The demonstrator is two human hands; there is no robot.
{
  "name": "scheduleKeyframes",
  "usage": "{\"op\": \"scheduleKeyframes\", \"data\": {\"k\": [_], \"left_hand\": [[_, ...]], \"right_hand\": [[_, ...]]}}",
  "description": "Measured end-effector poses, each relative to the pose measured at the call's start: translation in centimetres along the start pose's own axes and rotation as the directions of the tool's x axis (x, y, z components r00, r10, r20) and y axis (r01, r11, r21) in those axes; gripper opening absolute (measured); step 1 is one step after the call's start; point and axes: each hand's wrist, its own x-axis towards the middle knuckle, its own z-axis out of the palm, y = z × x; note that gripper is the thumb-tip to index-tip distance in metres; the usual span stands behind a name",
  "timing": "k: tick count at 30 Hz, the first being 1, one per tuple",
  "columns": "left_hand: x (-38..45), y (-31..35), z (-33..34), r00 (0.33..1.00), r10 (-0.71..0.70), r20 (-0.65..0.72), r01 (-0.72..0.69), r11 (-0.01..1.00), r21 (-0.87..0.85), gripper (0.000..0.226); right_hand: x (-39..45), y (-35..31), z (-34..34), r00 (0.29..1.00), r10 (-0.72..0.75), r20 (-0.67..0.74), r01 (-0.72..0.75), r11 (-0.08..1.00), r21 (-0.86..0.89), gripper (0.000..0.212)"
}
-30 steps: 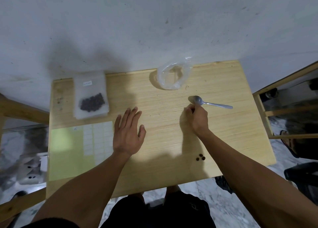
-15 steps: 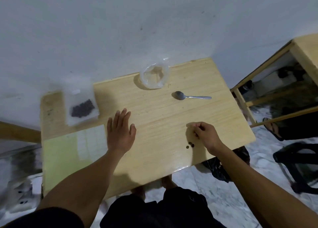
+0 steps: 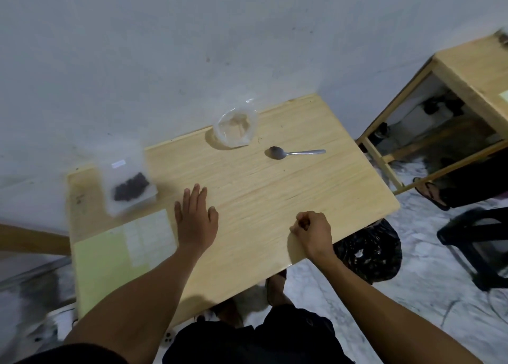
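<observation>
Wooden table (image 3: 247, 193), left hand (image 3: 195, 221) flat, right hand (image 3: 313, 233) fisted

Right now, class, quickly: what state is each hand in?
Left hand: open, flat on the table.
Right hand: closed in a fist; anything inside is hidden.

Black sleeve (image 3: 71, 354) (left arm), black garment (image 3: 247, 344) on lap, forearms (image 3: 132, 295) bare

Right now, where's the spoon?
Head view: the spoon lies on the wooden table, far right side, just right of the clear plastic bag and beyond the right hand, which does not touch it.
</observation>
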Motion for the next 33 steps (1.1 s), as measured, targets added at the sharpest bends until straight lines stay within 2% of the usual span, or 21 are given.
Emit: {"op": "scheduleKeyframes", "data": {"k": [1, 4, 7, 9, 12, 14, 16, 18, 21, 24, 26, 27, 28, 30, 31, 33], "left_hand": [[0.0, -0.1, 0.0, 1.000, 0.001, 0.002, -0.001, 1.000, -0.003, 0.053], [-0.1, 0.1, 0.2, 1.000, -0.010, 0.001, 0.010, 1.000, -0.019, 0.053], [-0.1, 0.1, 0.3, 1.000, -0.017, -0.006, 0.017, 0.999, -0.031, 0.052], [-0.1, 0.0, 0.4, 1.000, -0.013, -0.006, 0.013, 1.000, -0.024, 0.052], [-0.2, 0.0, 0.3, 1.000, -0.010, -0.001, 0.010, 1.000, -0.010, 0.052], [-0.2, 0.0, 0.3, 1.000, -0.012, 0.009, 0.012, 1.000, -0.001, 0.052], [-0.1, 0.0, 0.3, 1.000, -0.012, 0.014, 0.012, 1.000, 0.000, 0.052], [-0.2, -0.1, 0.3, 1.000, -0.007, 0.015, 0.007, 1.000, 0.000, 0.052], [-0.2, -0.1, 0.3, 1.000, -0.003, 0.015, 0.003, 1.000, 0.001, 0.052], [-0.2, 0.1, 0.2, 1.000, -0.009, 0.014, 0.009, 1.000, -0.005, 0.052], [-0.3, 0.1, 0.2, 1.000, -0.009, 0.011, 0.009, 1.000, -0.003, 0.053], [-0.3, 0.1, 0.1, 1.000, -0.010, 0.010, 0.010, 1.000, -0.001, 0.053], [-0.3, 0.1, 0.1, 1.000, -0.011, 0.009, 0.011, 1.000, 0.001, 0.053], [-0.3, 0.1, 0.2, 1.000, -0.011, 0.006, 0.011, 1.000, 0.007, 0.053], [-0.3, 0.1, 0.2, 1.000, -0.009, 0.006, 0.009, 1.000, 0.010, 0.052], [-0.3, 0.1, 0.2, 1.000, -0.008, 0.008, 0.008, 1.000, 0.014, 0.052]], "right_hand": [[-0.3, -0.1, 0.5, 1.000, -0.003, -0.010, 0.004, 1.000, 0.019, 0.008], [-0.9, -0.4, 1.3, 0.997, 0.022, -0.077, -0.024, 1.000, -0.018, 0.018], [-0.9, -0.3, 1.3, 0.998, -0.057, -0.035, 0.053, 0.993, -0.104, 0.021], [-0.8, -0.6, 1.0, 0.999, -0.039, -0.003, 0.039, 0.992, -0.118, 0.025], [-0.1, -1.2, 0.6, 1.000, -0.016, -0.026, 0.013, 0.994, -0.110, 0.028], [0.2, -1.6, 0.3, 0.998, 0.046, -0.049, -0.048, 0.998, -0.031, 0.026], [0.4, -1.6, 0.1, 0.988, 0.124, -0.086, -0.111, 0.984, 0.142, 0.022], [0.6, -1.6, -0.4, 0.974, 0.216, -0.067, -0.177, 0.912, 0.369, 0.019], [1.0, -1.8, -1.3, 0.949, 0.309, 0.056, -0.266, 0.696, 0.667, 0.016], [1.1, -2.4, -2.0, 0.919, 0.350, 0.183, -0.331, 0.431, 0.839, 0.018], [0.9, -2.7, -2.1, 0.915, 0.331, 0.229, -0.343, 0.343, 0.875, 0.019], [0.8, -2.7, -2.1, 0.921, 0.321, 0.220, -0.342, 0.396, 0.852, 0.019], [0.6, -2.6, -2.1, 0.933, 0.302, 0.193, -0.331, 0.519, 0.788, 0.018], [0.3, -1.8, -1.8, 0.969, 0.200, 0.143, -0.246, 0.820, 0.516, 0.013], [0.1, -1.4, -1.6, 0.977, 0.141, 0.161, -0.195, 0.896, 0.400, 0.010], [-0.2, -0.7, -1.1, 0.972, 0.069, 0.224, -0.129, 0.955, 0.269, 0.004]]}}
